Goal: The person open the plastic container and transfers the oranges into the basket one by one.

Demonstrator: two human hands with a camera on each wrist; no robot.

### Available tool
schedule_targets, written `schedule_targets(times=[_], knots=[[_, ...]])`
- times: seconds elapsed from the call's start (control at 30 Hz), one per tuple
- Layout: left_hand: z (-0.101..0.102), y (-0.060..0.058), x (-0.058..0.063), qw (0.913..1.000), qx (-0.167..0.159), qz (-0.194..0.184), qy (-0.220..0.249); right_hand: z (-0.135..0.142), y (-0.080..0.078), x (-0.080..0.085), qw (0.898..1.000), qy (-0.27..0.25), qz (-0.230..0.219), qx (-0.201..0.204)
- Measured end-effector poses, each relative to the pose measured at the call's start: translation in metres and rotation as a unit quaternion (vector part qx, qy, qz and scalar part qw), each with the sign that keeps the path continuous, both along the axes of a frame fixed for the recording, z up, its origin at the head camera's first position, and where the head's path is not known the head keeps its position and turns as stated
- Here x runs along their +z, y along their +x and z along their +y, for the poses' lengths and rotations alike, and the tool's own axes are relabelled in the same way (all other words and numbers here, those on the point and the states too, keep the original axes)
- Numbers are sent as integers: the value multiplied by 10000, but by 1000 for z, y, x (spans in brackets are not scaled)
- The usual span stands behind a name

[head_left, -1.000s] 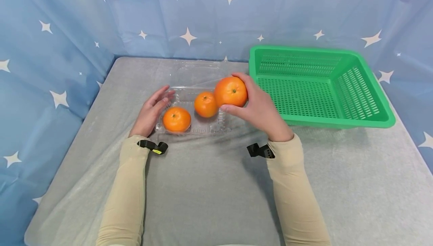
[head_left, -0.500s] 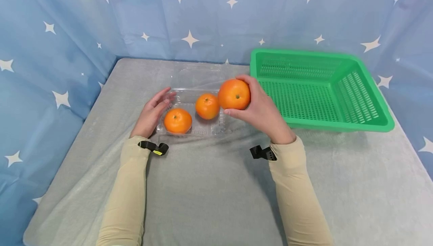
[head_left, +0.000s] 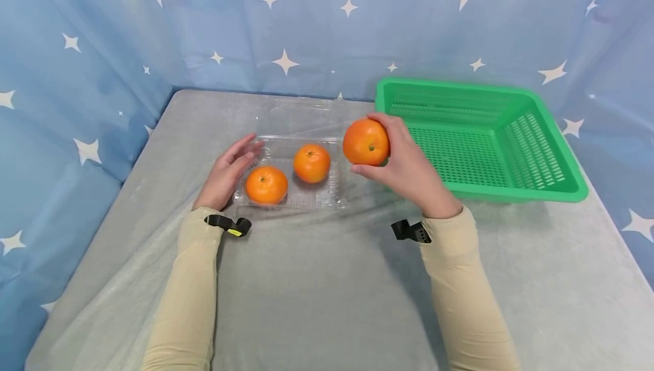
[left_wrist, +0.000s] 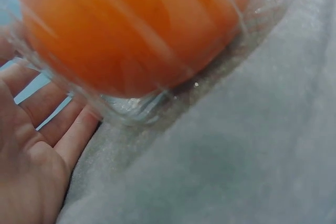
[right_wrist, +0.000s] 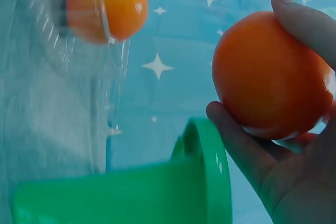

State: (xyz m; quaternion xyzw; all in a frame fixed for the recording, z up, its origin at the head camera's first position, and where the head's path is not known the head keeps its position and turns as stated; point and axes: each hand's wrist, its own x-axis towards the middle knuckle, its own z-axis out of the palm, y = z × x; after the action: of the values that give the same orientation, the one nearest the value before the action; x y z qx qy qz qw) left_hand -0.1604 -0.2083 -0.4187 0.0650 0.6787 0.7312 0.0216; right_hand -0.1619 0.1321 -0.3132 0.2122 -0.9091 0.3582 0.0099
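Note:
My right hand (head_left: 409, 167) grips an orange (head_left: 365, 142) between thumb and fingers, held up between the clear plastic box and the green basket. Two more oranges sit inside the clear box (head_left: 327, 198): one at the front left (head_left: 267, 185), another right of the middle (head_left: 311, 163). At the box's left end, my left hand (head_left: 225, 172) rests against the wall with its fingers extended. The left wrist view shows those fingers beside the clear wall, with an orange (left_wrist: 136, 30) behind the plastic. In the right wrist view the held orange (right_wrist: 270, 77) is well above the basket rim (right_wrist: 212, 166).
The green slotted basket (head_left: 511, 194) stands at the back right of the grey cloth-covered table (head_left: 317, 291). The box's clear lid (head_left: 296, 113) lies folded back behind it. A blue curtain with white stars (head_left: 306, 25) hangs behind the table.
My right hand has moved to the right with its orange, from above the box's right end toward the green basket. The left hand stays at the box's left end.

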Motion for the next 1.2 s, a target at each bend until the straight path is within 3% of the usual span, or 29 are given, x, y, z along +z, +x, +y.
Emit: schedule_targets(times=[0.2,0.4,0.73,1.2], knots=[[3,4,7,9999,-20,12,-150,16,-2,5,9999,107,48,18],[3,5,8,10000,-37,-20,-51,33,-6,14,9987,427,287,54],[3,5,9,10000,-21,-30,-89,50,-7,25,9962,839,210,-47],[2,8,11,9987,49,-110,-498,68,-14,50,9898,1357,415,118]])
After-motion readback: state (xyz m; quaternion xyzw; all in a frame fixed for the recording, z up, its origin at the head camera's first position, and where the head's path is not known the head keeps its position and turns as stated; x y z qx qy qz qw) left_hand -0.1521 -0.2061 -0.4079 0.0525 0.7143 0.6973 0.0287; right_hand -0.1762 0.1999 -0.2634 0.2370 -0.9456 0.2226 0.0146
